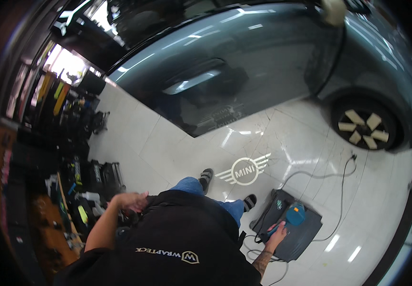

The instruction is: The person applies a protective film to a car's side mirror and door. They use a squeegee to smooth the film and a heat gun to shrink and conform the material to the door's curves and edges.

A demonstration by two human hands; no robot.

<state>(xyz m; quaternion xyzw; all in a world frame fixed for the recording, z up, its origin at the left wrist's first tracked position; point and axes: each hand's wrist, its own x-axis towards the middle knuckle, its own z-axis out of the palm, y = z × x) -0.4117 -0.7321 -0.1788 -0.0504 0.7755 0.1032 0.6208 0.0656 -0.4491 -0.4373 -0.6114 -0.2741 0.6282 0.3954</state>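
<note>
My right hand (pixel 276 230) grips the handle of a teal power tool (pixel 295 215) with a round head and an orange part, over a dark grey case (pixel 306 234) on the floor. Dark cords run around the case. My left hand (pixel 132 201) is at the left side of my black top (pixel 168 229), fingers curled at the fabric; what, if anything, they hold is hidden.
Ahead is an open grey-blue car door (pixel 272 62), with a wheel (pixel 363 128) bearing beige tape strips at right. Shelves of tools and equipment (pixel 72 109) line the left. A white winged emblem (pixel 227 172) lies on the tiled floor (pixel 153 148); a cable (pixel 341 195) snakes across it.
</note>
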